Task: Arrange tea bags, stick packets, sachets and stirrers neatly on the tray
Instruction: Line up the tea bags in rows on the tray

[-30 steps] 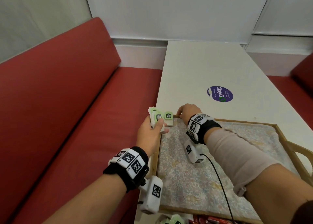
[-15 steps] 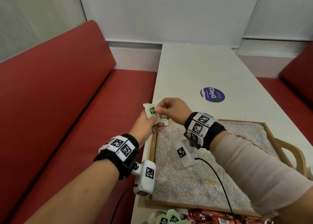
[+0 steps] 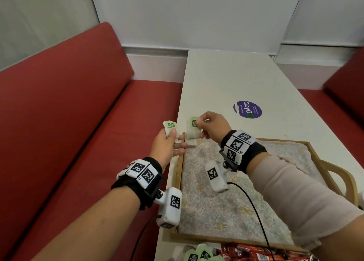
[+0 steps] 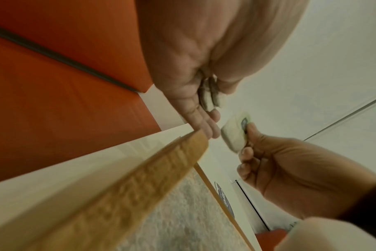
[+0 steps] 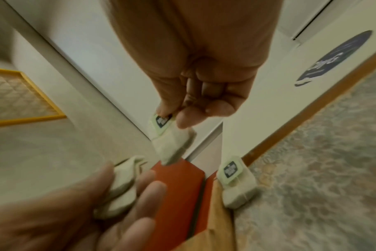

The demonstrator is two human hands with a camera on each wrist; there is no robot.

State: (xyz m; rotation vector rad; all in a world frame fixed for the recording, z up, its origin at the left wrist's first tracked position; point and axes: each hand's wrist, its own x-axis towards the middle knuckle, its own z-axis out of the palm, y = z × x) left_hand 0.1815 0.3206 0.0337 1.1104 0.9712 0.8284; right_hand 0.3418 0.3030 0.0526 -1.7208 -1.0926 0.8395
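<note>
A wooden tray (image 3: 178, 174) lined with floral cloth sits on the white table. One white tea bag with a green tag (image 5: 236, 183) lies in its far left corner. My right hand (image 3: 198, 123) pinches a second tea bag (image 3: 192, 131) by its green tag, so it hangs just above that corner; the right wrist view shows this hanging tea bag (image 5: 172, 144) too. My left hand (image 3: 169, 134), just left of the tray, holds a few more tea bags (image 3: 171, 125) between thumb and fingers, seen edge-on as stacked tea bags (image 4: 210, 95) in the left wrist view.
Loose green-tagged tea bags (image 3: 199, 254) and red stick packets (image 3: 246, 253) lie at the table's near edge, in front of the tray. A purple round sticker (image 3: 247, 109) is beyond the tray. A red bench (image 3: 59, 122) runs along the left. The tray handle (image 3: 342, 174) sticks out right.
My right hand left the tray's far corner, reached to the left hand's stack, and has drawn one tea bag away to the right. The left hand rose slightly.
</note>
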